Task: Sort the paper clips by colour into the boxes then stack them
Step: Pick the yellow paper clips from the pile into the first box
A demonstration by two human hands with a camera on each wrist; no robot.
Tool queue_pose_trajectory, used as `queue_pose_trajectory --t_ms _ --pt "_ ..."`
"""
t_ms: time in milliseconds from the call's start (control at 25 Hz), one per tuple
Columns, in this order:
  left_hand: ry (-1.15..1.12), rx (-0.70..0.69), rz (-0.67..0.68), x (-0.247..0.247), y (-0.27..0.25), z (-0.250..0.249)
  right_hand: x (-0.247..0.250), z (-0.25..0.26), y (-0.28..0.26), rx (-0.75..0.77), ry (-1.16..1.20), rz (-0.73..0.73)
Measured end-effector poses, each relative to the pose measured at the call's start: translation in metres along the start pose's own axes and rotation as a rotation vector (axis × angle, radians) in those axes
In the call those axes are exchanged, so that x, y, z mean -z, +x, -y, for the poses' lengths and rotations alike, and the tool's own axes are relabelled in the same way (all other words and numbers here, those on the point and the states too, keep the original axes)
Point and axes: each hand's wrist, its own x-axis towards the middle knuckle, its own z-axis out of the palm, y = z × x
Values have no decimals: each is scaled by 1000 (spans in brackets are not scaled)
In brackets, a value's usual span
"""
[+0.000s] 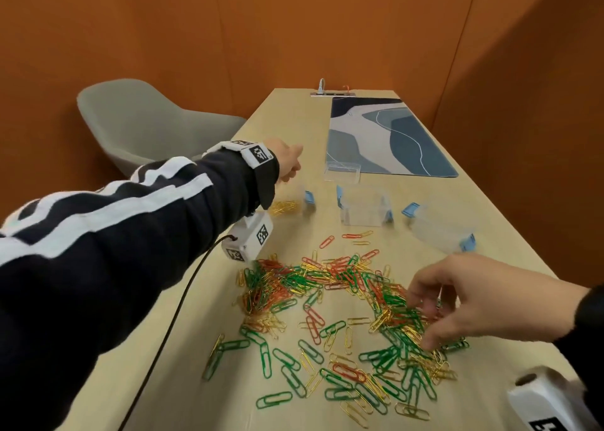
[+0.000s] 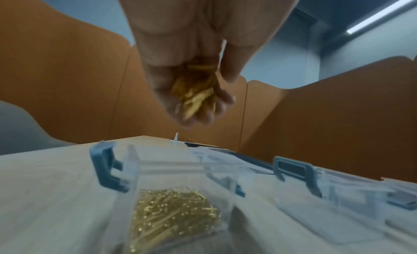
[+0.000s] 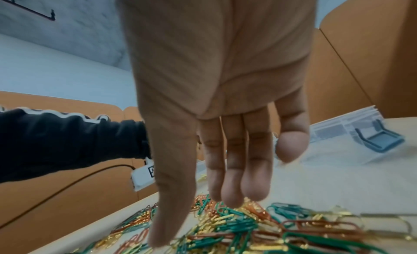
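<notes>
From where I sit the table (image 1: 202,349) takes up most of the head view, running away from me, with three clear boxes in a row across its far half and the mixed heap of paper clips (image 1: 330,303) spread on the near half. The left box (image 2: 176,213) already has a bed of gold clips (image 2: 173,216) in its bottom; the middle box (image 1: 364,206) and the right box (image 1: 441,231) look empty to me. My left hand (image 2: 192,90) is stretched out over that left box, and the wrist view shows its fingers cupped downward round a bunch of gold clips (image 2: 196,95), the tips loosely gathered, not clamped tight. The box opening lies below and slightly nearer than the fingertips in that view, so I judge the coming release turns on the hand being above the open mouth, not its far wall; blur keeps me from saying exactly how well they line up. My right hand (image 1: 474,303) hangs over the right part of the heap, fingers (image 3: 234,168) straight and hanging down, relaxed, gripping nothing, their tips just above or touching the clips; I cannot tell which. It is the nearer hand to the heap, the left the nearer to the gold box. Green, red and gold clips lie there in every direction, with no common long axis.
</notes>
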Motion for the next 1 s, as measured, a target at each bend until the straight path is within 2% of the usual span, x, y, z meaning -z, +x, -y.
queue_pose_trajectory --t_ms 160,200,240,320,360,400,560,680,760,840,920,1000 --pt "31 -94 -43 8 -19 5 -4 -6 -5 -31 -21 41" --pt "52 -101 21 13 -32 11 -8 -6 -6 -26 -33 62" --pt "152 -92 144 15 -48 18 -12 -5 -6 -12 -45 79" --pt "449 -24 464 11 -80 39 -20 -1 -1 42 -60 76" --pt "570 -18 578 5 -94 46 -22 2 3 74 -55 56" --pt "643 -59 614 -3 -105 52 -24 5 7 105 -43 32" --pt "637 -306 397 -25 -114 62 -29 15 17 205 -36 -48" --pt "613 -460 250 -29 -116 58 -26 14 15 171 -35 -186" --pt "558 -585 282 -37 -122 47 -23 11 14 112 -6 -233" --pt "562 -678 387 -51 -125 35 -26 10 16 102 -8 -202" --pt "607 -686 456 -64 -121 26 -31 13 20 117 -10 -169" --pt "632 -650 454 -68 -117 23 -36 15 23 135 -11 -161"
